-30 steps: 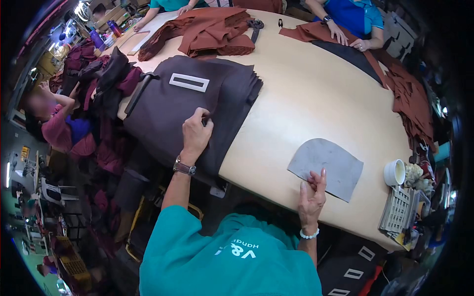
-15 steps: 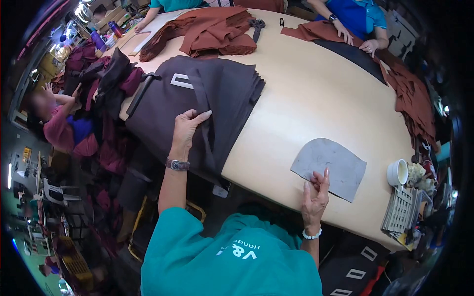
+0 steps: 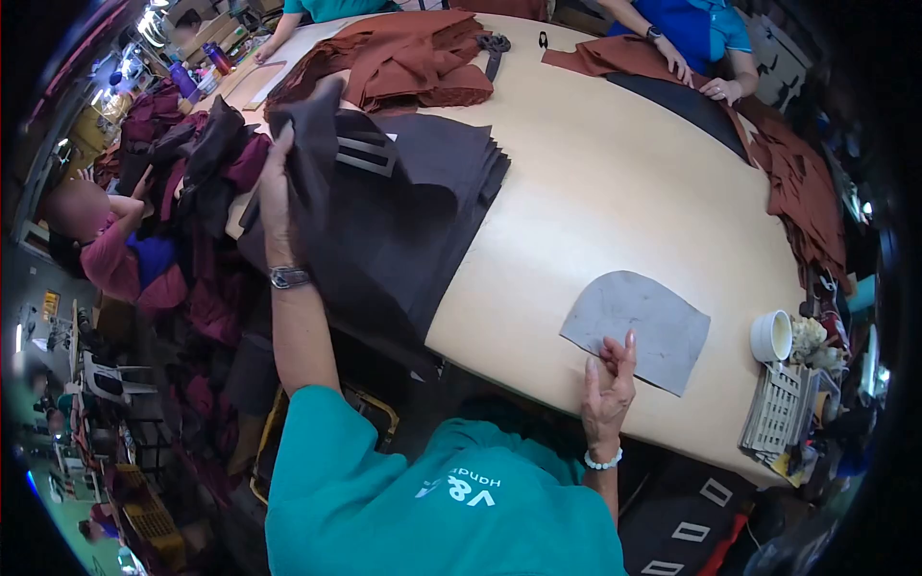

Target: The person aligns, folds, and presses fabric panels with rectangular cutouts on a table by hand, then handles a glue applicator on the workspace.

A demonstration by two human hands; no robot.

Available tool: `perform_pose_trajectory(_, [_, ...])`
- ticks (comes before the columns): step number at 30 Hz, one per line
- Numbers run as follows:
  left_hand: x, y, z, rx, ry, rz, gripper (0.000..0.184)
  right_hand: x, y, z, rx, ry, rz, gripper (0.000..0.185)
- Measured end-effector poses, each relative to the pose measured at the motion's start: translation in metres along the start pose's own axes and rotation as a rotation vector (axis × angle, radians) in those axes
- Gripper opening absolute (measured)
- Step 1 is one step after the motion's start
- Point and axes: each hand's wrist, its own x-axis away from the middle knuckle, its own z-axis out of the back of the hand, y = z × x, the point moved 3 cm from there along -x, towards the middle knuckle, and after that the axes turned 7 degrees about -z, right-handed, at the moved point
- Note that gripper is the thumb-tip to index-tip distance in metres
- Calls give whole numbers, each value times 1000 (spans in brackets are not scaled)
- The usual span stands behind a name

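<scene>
My left hand [image 3: 278,197] grips the edge of a dark brown fabric panel [image 3: 331,216], its thumb showing on top. The panel is raised and folded over, blurred in places, above a stack of dark brown fabric panels [image 3: 456,178] at the table's left side. A pale rectangular frame shape [image 3: 367,154] shows between the lifted panel and the stack. My right hand [image 3: 607,405] is palm up at the near table edge, with fingers apart and nothing in it. Its fingertips overlap the lower edge of a grey dome-shaped flat piece [image 3: 643,326]; I cannot tell whether they touch it.
Rust-brown fabric [image 3: 413,62] is heaped at the back of the table [image 3: 538,230]. At the far right, a co-worker's hands [image 3: 715,86] rest on rust and dark cloth. A white cup [image 3: 771,336] and a basket [image 3: 771,408] stand right. Maroon cloth [image 3: 216,158] lies left.
My left hand has moved left and up, lifting and turning over the dark brown panel from the stack. My right hand and the grey piece have barely moved.
</scene>
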Motion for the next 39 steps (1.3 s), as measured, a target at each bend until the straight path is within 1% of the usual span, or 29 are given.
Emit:
perform_pose_trajectory(1, [14, 11, -27, 146, -44, 63, 33, 0, 1, 0, -3, 3, -4, 59])
perform_pose_trajectory(3, [44, 14, -60, 2, -18, 60, 39, 0, 2, 0, 4, -16, -19, 61])
perform_pose_trajectory(4, [62, 5, -64, -290, -77, -23, 35, 1, 2, 1, 11, -23, -29, 62])
perform_pose_trajectory(5, [79, -9, -69, -576, -141, -102, 30, 0, 2, 2, -100, -40, -76, 63])
perform_pose_trajectory(6, [93, -32, -84, -676, -375, -39, 28, -2, 2, 3, -208, -52, -121, 64])
perform_pose_trajectory(7, [110, -59, -92, -741, -582, -27, 24, -5, 2, 3, -316, -58, -167, 65])
perform_pose_trajectory(8, [128, -87, -100, -788, -791, -28, 21, -7, -4, 4, -458, -78, -219, 67])
perform_pose_trajectory(9, [150, -117, -98, -801, -966, -82, 16, -9, -11, 3, -498, -109, -256, 68])
perform_pose_trajectory(11, [198, -154, -100, -831, -1144, 26, 13, -15, -21, 3, -579, -166, -326, 70])
perform_pose_trajectory(13, [237, -174, -104, -859, -1286, 92, 13, -20, -12, 4, -240, 35, -168, 70])
perform_pose_trajectory(14, [252, -180, -105, -886, -1314, 37, 13, -21, -8, 8, -66, 131, -91, 70])
perform_pose_trajectory(16, [276, -188, -114, -887, -1349, -62, 18, -23, 0, 22, -114, 145, -170, 71])
perform_pose_trajectory(18, [291, -194, -126, -765, -1364, -76, 21, -24, 7, 36, -216, 147, -261, 70])
perform_pose_trajectory(19, [296, -194, -135, -702, -1371, -83, 22, -28, 14, 46, -173, 183, -219, 70])
perform_pose_trajectory(21, [289, -193, -149, -715, -1429, -295, 25, -36, 35, 75, -84, 245, -140, 69])
perform_pose_trajectory(22, [281, -195, -152, -763, -1408, -350, 27, -40, 36, 89, -49, 244, -72, 68])
perform_pose_trajectory(23, [271, -197, -154, -811, -1385, -409, 30, -42, 39, 103, -111, 174, -150, 68])
perform_pose_trajectory(25, [249, -203, -156, -1077, -1374, -526, 39, -45, 52, 128, -147, 121, -158, 69])
perform_pose_trajectory(27, [230, -219, -146, -1251, -1332, -499, 45, -52, 63, 151, -66, 145, -166, 70])
perform_pose_trajectory(28, [226, -227, -141, -1342, -1362, -407, 51, -56, 65, 157, -27, 153, -171, 71])
perform_pose_trajectory(31, [230, -236, -138, -1452, -1377, -429, 53, -76, 56, 169, 328, 140, -197, 71])
perform_pose_trajectory(32, [233, -237, -139, -1474, -1368, -405, 56, -83, 68, 169, 440, 188, -14, 72])
perform_pose_trajectory(35, [238, -237, -147, -1514, -1315, -395, 57, -100, 81, 168, 534, 177, 88, 73])
perform_pose_trajectory(36, [238, -239, -147, -1525, -1313, -366, 59, -102, 81, 168, 721, 192, 71, 77])
perform_pose_trajectory(39, [239, -242, -145, -1532, -1307, -377, 60, -102, 65, 186, 968, 318, 379, 77])
